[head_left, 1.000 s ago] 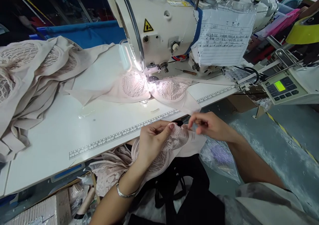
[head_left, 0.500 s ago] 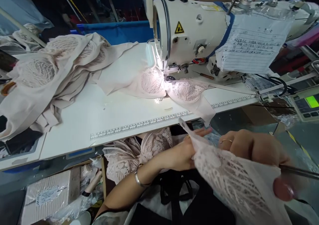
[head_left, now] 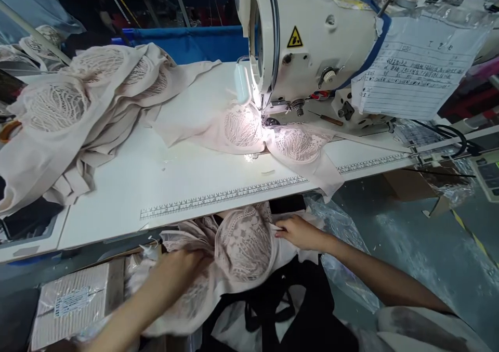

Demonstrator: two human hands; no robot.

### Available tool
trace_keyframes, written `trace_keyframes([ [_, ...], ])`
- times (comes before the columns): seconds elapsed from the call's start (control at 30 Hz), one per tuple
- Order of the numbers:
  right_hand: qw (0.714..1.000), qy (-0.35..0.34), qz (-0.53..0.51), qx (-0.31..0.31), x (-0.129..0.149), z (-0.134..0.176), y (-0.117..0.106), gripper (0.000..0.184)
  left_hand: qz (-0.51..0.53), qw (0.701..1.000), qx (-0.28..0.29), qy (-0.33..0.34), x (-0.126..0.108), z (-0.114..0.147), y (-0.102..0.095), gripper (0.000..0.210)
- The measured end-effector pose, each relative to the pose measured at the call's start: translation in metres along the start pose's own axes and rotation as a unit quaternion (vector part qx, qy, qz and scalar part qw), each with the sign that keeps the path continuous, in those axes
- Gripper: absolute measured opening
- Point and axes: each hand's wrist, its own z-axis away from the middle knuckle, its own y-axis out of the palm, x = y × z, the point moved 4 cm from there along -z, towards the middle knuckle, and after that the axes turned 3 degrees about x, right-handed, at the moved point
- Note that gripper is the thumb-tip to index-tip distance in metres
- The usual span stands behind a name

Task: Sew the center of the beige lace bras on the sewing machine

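A pale pink lace bra (head_left: 245, 245) lies across my lap, below the table edge, on top of other lace bras (head_left: 191, 232). My right hand (head_left: 300, 232) is closed on the fabric at its right side, thumb and fingers pinching the edge. Over the left cup is my left hand (head_left: 181, 269), touching the bra; its fingers are blurred and partly hidden. Another pale pink bra (head_left: 298, 144) sits on the sewing machine bed with its middle under the needle area, lit by a bright lamp.
The white sewing machine (head_left: 312, 40) stands at the back, with a handwritten sheet (head_left: 421, 66) hanging on it. More bras are heaped (head_left: 58, 107) on the white table (head_left: 128, 185) at left. A printed ruler (head_left: 226, 198) runs along its front. A wrapped box (head_left: 74, 300) is at lower left.
The lace bra has moved from the right down onto my lap and is spread out. Both hands moved left. The thin dark tool by my right hand is out of sight.
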Motion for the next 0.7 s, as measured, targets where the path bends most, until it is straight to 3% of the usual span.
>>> trace_keyframes([
  [0.07,0.999,-0.006,0.033,-0.011,-0.006,-0.001,0.003,0.013,-0.089,0.995,-0.026,0.037,-0.015,-0.021,-0.002,0.034],
  [0.13,0.994,-0.078,0.064,-0.048,-0.002,0.002,-0.01,0.025,-0.107,0.983,-0.085,0.121,-0.03,-0.035,-0.02,0.031],
  [0.23,0.963,-0.192,0.088,-0.166,0.014,0.005,-0.051,0.033,-0.034,0.951,-0.202,0.23,-0.04,-0.059,-0.065,0.028],
  [0.3,0.956,-0.149,0.103,-0.231,0.02,0.0,-0.079,0.035,0.006,0.927,-0.251,0.278,-0.039,-0.086,-0.092,0.023],
  [0.37,0.964,-0.096,0.109,-0.223,0.023,-0.008,-0.101,0.032,0.015,0.918,-0.261,0.297,-0.035,-0.122,-0.11,0.02],
  [0.4,0.97,-0.107,0.097,-0.194,0.025,-0.012,-0.109,0.026,0.009,0.919,-0.266,0.29,-0.032,-0.141,-0.117,0.023],
  [0.47,0.973,-0.187,0.046,-0.13,0.029,-0.019,-0.125,0.018,-0.02,0.926,-0.258,0.276,-0.029,-0.176,-0.128,0.031],
  [0.53,0.962,-0.23,0.031,-0.146,0.025,-0.027,-0.148,0.024,-0.067,0.933,-0.221,0.277,-0.03,-0.203,-0.136,0.031],
  [0.57,0.958,-0.206,0.058,-0.19,0.018,-0.033,-0.163,0.025,-0.092,0.934,-0.198,0.282,-0.031,-0.212,-0.139,0.028],
  [0.63,0.941,-0.088,0.153,-0.29,-0.001,-0.048,-0.191,0.02,-0.133,0.932,-0.162,0.296,-0.035,-0.224,-0.145,0.024],
  [0.7,0.916,0.021,0.232,-0.327,-0.019,-0.066,-0.211,0.02,-0.157,0.927,-0.157,0.302,-0.038,-0.23,-0.149,0.026],
])
